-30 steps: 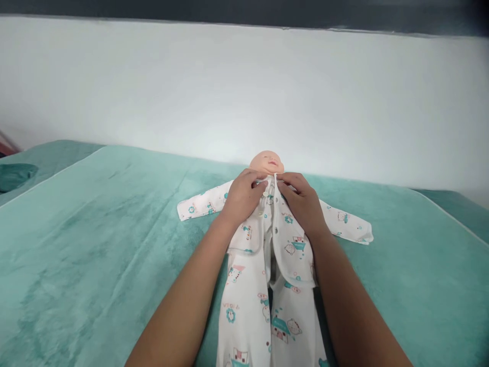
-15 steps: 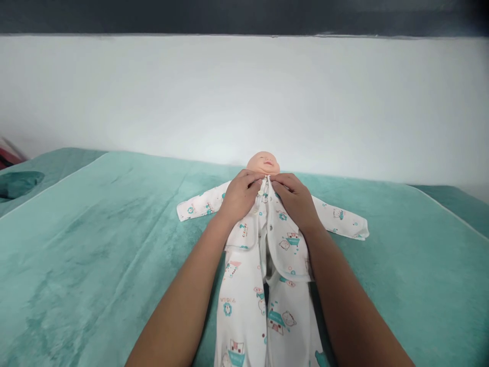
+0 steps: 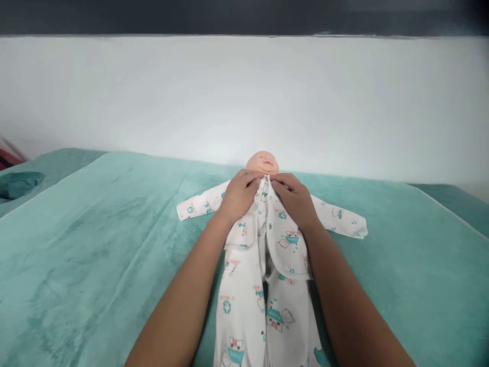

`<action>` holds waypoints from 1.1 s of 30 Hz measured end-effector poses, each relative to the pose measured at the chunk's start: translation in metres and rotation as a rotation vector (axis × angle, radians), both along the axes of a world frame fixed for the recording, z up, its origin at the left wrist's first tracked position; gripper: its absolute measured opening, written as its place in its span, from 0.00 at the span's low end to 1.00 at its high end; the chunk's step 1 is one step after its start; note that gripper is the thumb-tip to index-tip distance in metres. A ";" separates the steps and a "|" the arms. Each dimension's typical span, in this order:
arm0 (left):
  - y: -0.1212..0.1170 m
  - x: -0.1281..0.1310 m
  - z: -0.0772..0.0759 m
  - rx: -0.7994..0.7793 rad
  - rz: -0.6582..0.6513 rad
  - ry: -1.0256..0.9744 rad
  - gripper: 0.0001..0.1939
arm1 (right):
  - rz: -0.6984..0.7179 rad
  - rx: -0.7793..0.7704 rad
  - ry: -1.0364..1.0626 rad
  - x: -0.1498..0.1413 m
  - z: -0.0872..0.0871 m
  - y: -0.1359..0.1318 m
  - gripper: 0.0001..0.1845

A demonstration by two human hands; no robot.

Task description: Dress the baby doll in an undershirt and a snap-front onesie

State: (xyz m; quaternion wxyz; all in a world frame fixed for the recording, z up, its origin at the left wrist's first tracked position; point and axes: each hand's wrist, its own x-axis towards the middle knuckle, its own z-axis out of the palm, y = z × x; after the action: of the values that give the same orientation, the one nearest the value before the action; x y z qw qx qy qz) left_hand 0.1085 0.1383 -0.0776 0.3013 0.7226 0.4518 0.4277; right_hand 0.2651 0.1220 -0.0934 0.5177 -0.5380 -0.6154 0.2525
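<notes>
A baby doll [image 3: 263, 161] lies on its back, with its head at the far end. It wears a white printed baby jacket [image 3: 289, 244], whose front hangs open below the collar, and matching printed trousers [image 3: 240, 311]. My left hand [image 3: 240, 193] is closed on the jacket's left front edge just under the doll's chin. Opposite it, my right hand [image 3: 295, 198] pinches the right front edge at the collar. The two edges are close together at the neck. Small snap fasteners show along both edges; my fingertips partly hide the topmost ones.
A teal plush blanket [image 3: 95, 244] covers the surface under the doll. Behind the doll rises a white wall [image 3: 153, 97], with a dark band [image 3: 244, 18] along its top. Both printed sleeves [image 3: 340, 216] lie stretched outward. Something red [image 3: 7, 157] shows at the left edge.
Almost nothing differs. Both hands keep their hold at the collar, and the two front edges look about as close as before; the view has shifted very slightly.
</notes>
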 end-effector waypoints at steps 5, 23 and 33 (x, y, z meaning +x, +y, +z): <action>0.001 0.000 0.000 -0.005 0.002 -0.014 0.15 | -0.006 0.009 -0.016 -0.001 0.001 0.000 0.11; 0.000 -0.002 0.003 -0.090 0.005 -0.054 0.14 | -0.022 -0.042 0.026 -0.004 0.001 -0.001 0.11; 0.000 -0.002 0.004 -0.103 0.004 -0.065 0.14 | -0.029 -0.029 0.009 -0.003 0.001 0.000 0.11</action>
State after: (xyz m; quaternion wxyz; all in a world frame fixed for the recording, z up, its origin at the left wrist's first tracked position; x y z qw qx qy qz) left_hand 0.1065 0.1380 -0.0740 0.3518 0.6911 0.4645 0.4275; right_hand 0.2623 0.1218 -0.0928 0.5161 -0.5533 -0.6014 0.2565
